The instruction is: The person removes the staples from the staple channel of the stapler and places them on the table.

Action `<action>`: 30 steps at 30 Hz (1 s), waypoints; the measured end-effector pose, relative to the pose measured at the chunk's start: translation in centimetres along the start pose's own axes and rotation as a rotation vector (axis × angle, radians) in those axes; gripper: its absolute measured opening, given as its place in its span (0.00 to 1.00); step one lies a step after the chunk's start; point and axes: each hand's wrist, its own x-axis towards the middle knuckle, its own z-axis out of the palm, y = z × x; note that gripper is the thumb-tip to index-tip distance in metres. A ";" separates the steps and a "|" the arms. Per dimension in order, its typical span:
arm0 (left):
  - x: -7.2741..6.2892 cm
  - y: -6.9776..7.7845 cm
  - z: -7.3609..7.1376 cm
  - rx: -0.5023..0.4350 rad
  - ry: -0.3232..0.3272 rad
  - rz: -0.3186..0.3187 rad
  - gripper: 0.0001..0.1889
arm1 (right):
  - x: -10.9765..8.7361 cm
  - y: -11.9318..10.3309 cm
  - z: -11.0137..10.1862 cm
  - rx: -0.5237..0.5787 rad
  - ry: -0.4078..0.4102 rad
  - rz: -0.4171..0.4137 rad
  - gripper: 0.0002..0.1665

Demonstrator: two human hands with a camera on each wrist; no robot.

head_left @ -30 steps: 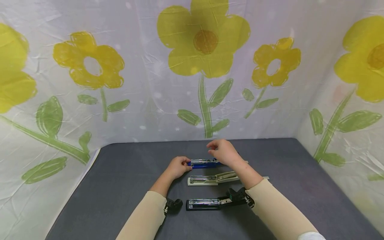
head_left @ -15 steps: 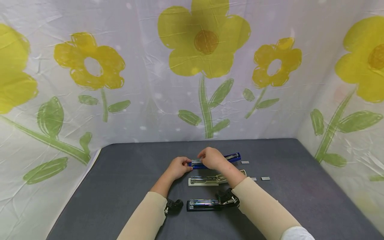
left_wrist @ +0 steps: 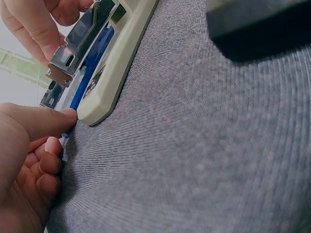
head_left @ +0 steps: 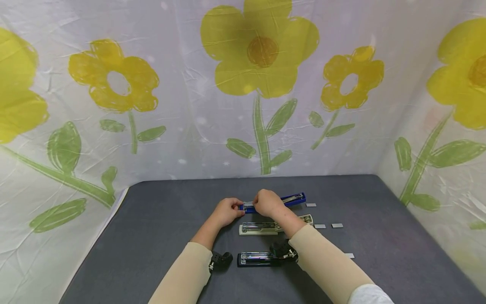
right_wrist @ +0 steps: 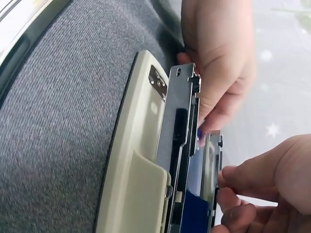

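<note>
A blue stapler [head_left: 296, 198] lies swung open, farthest back of three opened staplers. My left hand [head_left: 226, 212] pinches the left end of its base; the thumb presses there in the left wrist view. Over the stapler's metal magazine is my right hand [head_left: 268, 203], fingers curled. Its thumb and fingertips meet at the magazine's edge in the right wrist view, where my right hand [right_wrist: 286, 179] shows low on the right. Whether something small is between those fingertips is hidden. Just nearer lies a cream stapler [head_left: 258, 228], apart from both hands in the head view.
A black stapler [head_left: 253, 259] lies nearest, under my right wrist camera [head_left: 280, 248]. Small staple strips lie to the right: one strip [head_left: 311, 204] by the blue stapler, another strip [head_left: 337, 225] by the cream one. A flowered cloth [head_left: 182, 126] hangs behind the grey table [head_left: 171, 236].
My right hand has come down and left from above the blue stapler onto its magazine, uncovering the stapler's right part and several staple strips. My left hand has stayed on the base.
</note>
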 end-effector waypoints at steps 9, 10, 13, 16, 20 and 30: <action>0.1 -0.1 0.1 0.002 0.005 0.010 0.14 | 0.0 0.1 0.4 -0.021 0.078 0.032 0.11; 0.1 -0.1 0.1 0.001 0.006 0.011 0.14 | 0.0 0.0 0.5 -0.020 0.081 0.033 0.11; 0.1 -0.1 0.1 0.003 0.009 0.013 0.14 | 0.1 0.1 0.6 -0.013 0.087 0.021 0.10; 0.1 -0.1 0.0 0.002 0.012 0.009 0.14 | 0.2 0.3 0.7 0.021 0.092 0.016 0.10; 0.1 -0.2 0.0 0.004 0.014 0.018 0.14 | 0.2 0.4 0.7 0.110 0.101 0.050 0.08; -0.1 0.0 -0.1 0.006 0.009 0.006 0.15 | 0.4 -0.1 0.8 0.201 0.194 0.053 0.05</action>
